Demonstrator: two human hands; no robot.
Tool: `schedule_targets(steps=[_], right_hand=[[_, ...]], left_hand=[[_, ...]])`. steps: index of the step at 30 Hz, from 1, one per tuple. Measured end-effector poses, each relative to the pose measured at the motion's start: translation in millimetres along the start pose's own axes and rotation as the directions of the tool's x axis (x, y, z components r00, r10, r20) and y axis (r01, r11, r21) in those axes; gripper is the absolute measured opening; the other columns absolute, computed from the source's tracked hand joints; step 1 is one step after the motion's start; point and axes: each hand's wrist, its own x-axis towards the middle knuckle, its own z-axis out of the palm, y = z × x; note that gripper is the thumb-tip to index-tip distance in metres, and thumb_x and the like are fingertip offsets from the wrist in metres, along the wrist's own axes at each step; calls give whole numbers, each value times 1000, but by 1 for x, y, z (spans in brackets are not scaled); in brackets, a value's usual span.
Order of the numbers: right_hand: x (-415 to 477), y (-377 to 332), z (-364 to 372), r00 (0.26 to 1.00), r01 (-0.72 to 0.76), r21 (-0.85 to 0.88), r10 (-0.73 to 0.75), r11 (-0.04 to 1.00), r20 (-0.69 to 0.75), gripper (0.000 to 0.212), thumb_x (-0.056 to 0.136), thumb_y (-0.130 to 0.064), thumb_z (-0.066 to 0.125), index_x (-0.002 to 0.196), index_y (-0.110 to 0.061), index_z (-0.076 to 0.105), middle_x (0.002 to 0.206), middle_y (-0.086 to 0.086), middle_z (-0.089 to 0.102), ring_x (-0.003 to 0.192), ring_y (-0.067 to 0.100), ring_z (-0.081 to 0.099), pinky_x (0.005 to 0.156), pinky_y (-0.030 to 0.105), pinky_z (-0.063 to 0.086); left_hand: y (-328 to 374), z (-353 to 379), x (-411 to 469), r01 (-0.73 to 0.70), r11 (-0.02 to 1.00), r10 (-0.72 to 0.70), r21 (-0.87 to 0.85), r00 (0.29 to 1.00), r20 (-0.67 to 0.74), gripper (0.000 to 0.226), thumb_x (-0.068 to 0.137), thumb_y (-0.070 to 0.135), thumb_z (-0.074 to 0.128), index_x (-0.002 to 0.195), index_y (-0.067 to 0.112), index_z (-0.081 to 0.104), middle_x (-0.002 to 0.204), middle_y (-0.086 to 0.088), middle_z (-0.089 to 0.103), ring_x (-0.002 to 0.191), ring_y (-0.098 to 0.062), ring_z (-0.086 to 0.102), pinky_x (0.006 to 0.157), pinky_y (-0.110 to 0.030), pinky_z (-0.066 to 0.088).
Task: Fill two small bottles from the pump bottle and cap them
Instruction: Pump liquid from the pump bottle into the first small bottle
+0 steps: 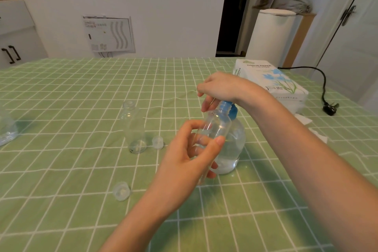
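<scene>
The clear pump bottle (233, 147) with a blue pump head (227, 107) stands right of the table's middle, partly full of clear liquid. My right hand (221, 88) rests on top of the pump head, fingers hanging down over it. My left hand (190, 155) grips a small clear bottle (216, 127), tilted with its mouth up under the blue nozzle. A second small clear bottle (134, 129) stands upright and uncapped to the left. Two clear caps lie on the cloth: one (158, 142) beside that bottle, one (121, 191) nearer me.
A green checked tablecloth (71, 98) covers the table. A tissue paper box (272, 82) sits at the back right, with crumpled tissue beside it and a black power cord and plug (330, 107). A clear container (7, 129) shows at the left edge.
</scene>
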Motion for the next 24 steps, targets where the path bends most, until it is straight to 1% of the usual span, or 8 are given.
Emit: schedule_targets(steps=[3, 6, 10, 15, 17, 19, 21, 24], right_hand=[[-2, -2, -4, 1000, 6, 16, -6, 1000, -5, 38, 92, -25, 44, 117, -1, 58, 97, 13, 73, 106, 34, 65, 97, 45, 49], [-2, -6, -11, 999, 21, -10, -22, 1000, -31, 37, 92, -27, 45, 117, -3, 57, 107, 16, 71, 105, 32, 66, 95, 43, 50], [-5, -6, -14, 999, 45, 32, -45, 998, -2, 32, 94, -29, 44, 111, -8, 61, 84, 5, 74, 99, 28, 69, 93, 42, 52], [-9, -4, -20, 999, 48, 103, -45, 994, -27, 34, 96, -40, 41, 102, -14, 63, 79, 3, 74, 92, 24, 69, 93, 42, 50], [-9, -2, -19, 999, 35, 91, -33, 995, -22, 38, 97, -43, 38, 100, -15, 64, 81, 4, 74, 89, 23, 67, 92, 43, 50], [-10, 0, -16, 1000, 5, 83, -4, 997, -10, 41, 97, -44, 36, 98, -16, 65, 91, 6, 73, 95, 25, 65, 90, 41, 50], [-9, 2, -14, 1000, -24, 91, 24, 996, -1, 41, 96, -43, 35, 95, -17, 67, 102, 8, 70, 100, 27, 63, 83, 38, 49], [-8, 2, -11, 999, -41, 63, 41, 997, 9, 38, 96, -40, 36, 92, -19, 67, 110, 8, 66, 103, 26, 61, 70, 32, 45]], left_hand=[[2, 1, 0, -4, 1000, 3, -19, 1000, -9, 38, 67, 43, 65, 101, 27, 59, 85, -10, 66, 58, -10, 62, 53, -22, 53], [4, 3, 2, -20, 999, 20, -32, 1000, -14, 37, 67, 42, 65, 100, 27, 59, 85, -9, 66, 58, -10, 61, 51, -19, 50], [4, 2, 3, -20, 999, 19, -40, 1000, -19, 35, 67, 42, 66, 99, 29, 60, 85, -8, 66, 59, -10, 61, 52, -19, 50], [4, 2, 3, -15, 1000, 15, -26, 1000, -23, 36, 66, 44, 65, 99, 30, 59, 84, -6, 67, 57, -10, 62, 51, -17, 50], [5, 2, 3, -14, 999, 14, -34, 1000, -24, 37, 66, 43, 65, 100, 28, 59, 84, -7, 66, 57, -10, 62, 51, -18, 50], [5, 3, 3, -13, 999, 13, -37, 1000, -25, 38, 65, 43, 65, 99, 28, 59, 85, -8, 66, 57, -11, 61, 51, -18, 50], [6, 3, 3, -14, 999, 13, -37, 1000, -26, 39, 65, 43, 65, 100, 27, 59, 85, -10, 66, 56, -11, 61, 50, -17, 49], [6, 2, 3, -14, 1000, 13, -27, 1000, -20, 40, 66, 43, 64, 101, 26, 58, 85, -9, 66, 56, -11, 61, 50, -16, 48]])
